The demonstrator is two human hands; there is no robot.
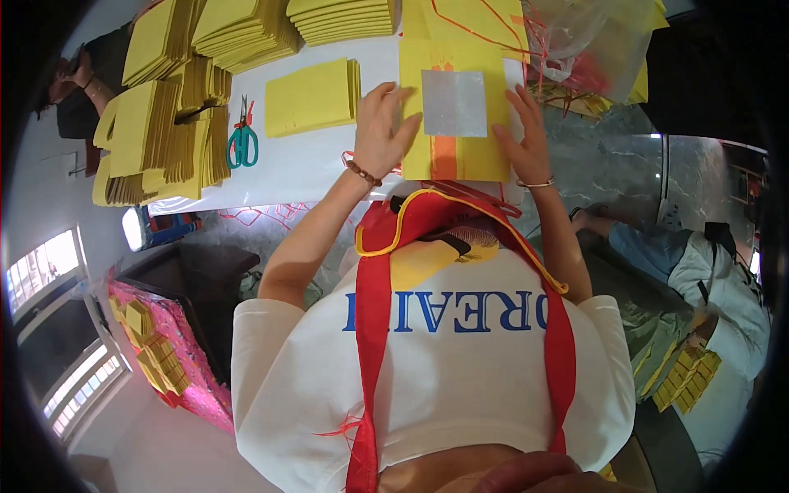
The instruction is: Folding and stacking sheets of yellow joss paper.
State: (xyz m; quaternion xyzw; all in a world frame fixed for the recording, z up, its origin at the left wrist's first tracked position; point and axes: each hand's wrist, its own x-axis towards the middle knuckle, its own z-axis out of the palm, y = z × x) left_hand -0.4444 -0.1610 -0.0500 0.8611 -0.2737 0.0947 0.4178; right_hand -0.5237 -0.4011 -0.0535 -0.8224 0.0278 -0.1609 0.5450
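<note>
In front of me on the white table lies a yellow paper sheet (413,156) with an orange stripe and a silver square (454,103) on it. My left hand (385,127) is at its left edge, thumb and fingers apart, the fingertips by the paper. At the right edge is my right hand (526,135), its fingers spread and the thumb near the silver square. Neither hand grips anything. Left of my left hand is a small stack of folded yellow paper (308,99). Teal-handled scissors (242,144) lie beyond that, blades pointing away.
Tall stacks of folded yellow paper (136,131) crowd the table's left side and far edge. A clear plastic bag (588,45) and red string (485,16) are at the far right. Another person (715,279) sits at the right, and one more person's hand (82,70) shows at far left.
</note>
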